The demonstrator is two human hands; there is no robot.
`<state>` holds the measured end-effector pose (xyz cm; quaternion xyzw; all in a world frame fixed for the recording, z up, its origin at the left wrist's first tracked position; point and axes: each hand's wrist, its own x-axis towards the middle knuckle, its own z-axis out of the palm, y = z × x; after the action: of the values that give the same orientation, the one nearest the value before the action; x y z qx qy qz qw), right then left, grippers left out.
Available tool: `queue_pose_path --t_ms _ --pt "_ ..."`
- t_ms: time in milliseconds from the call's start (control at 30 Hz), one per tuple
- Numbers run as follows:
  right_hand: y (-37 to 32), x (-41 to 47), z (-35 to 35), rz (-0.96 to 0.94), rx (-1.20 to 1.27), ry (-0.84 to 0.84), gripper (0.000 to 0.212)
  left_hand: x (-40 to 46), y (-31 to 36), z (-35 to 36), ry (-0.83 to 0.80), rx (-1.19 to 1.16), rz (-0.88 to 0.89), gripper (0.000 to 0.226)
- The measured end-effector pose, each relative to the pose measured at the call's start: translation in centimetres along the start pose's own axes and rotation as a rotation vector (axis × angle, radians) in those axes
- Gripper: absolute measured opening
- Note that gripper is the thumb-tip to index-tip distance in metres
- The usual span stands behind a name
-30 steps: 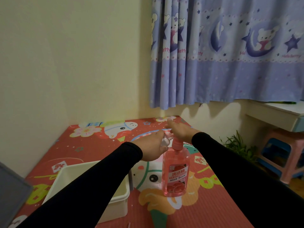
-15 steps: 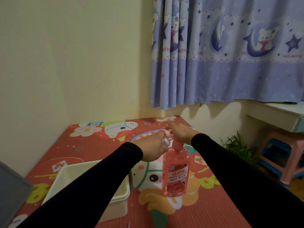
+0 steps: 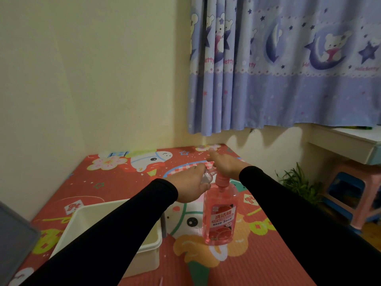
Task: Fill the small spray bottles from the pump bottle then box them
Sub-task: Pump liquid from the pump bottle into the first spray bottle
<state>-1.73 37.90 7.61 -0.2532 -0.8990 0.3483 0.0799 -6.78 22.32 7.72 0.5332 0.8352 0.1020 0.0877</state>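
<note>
Nearest, a white box (image 3: 115, 240) sits on the patterned surface (image 3: 257, 265) under the left forearm. Just right of it the pink pump bottle (image 3: 219, 217) stands upright. Above its shoulder the left hand (image 3: 189, 186) curls around a small clear spray bottle (image 3: 207, 176), held beside the pump head. The right hand (image 3: 224, 165) lies on top of the pump, palm down, fingers straight and pointing away.

Plastics, foam and cloth under dim light.

The pump bottle (image 3: 219, 215) at centre is glossy translucent pink plastic with a smooth printed label; the small spray bottle (image 3: 207, 176) looks clear plastic. The white box (image 3: 150, 247) at lower left is smooth, slightly shiny plastic. The mat (image 3: 255, 263) has a finely ribbed matt surface. The curtain (image 3: 288, 65) at upper right is soft printed cloth.
</note>
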Motion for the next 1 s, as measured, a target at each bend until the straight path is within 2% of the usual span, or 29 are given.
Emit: queue_pose_path --t_ms 100,300,433,533,700,800,900,1000 --pt "-0.4 0.1 -0.6 -0.026 0.036 0.022 0.053 0.0 0.1 -0.6 0.019 -0.016 0.003 0.046" --pt "-0.1 0.3 -0.3 -0.028 0.024 0.031 0.054 0.0 -0.1 -0.4 0.013 -0.017 0.006 0.044" --pt "0.2 0.0 0.3 -0.013 0.003 0.004 0.065 -0.1 0.0 0.1 -0.008 -0.012 -0.003 0.045" --pt "0.1 0.2 0.0 -0.005 -0.016 -0.007 0.055 0.0 -0.1 -0.2 -0.009 -0.002 -0.002 0.044" --pt "-0.6 0.4 -0.9 0.011 0.097 0.026 0.061 0.3 0.0 -1.0 0.011 -0.013 0.005 0.045" --pt "-0.2 0.4 -0.4 -0.014 0.039 0.008 0.057 0.4 -0.1 -0.7 0.001 0.002 0.008 0.046" --pt "0.3 0.2 0.1 0.025 -0.001 0.012 0.071 0.3 -0.1 0.1 -0.012 -0.010 0.004 0.045" --pt "0.2 0.1 0.2 0.028 -0.007 0.003 0.069 0.3 -0.1 0.2 -0.012 -0.003 -0.003 0.045"
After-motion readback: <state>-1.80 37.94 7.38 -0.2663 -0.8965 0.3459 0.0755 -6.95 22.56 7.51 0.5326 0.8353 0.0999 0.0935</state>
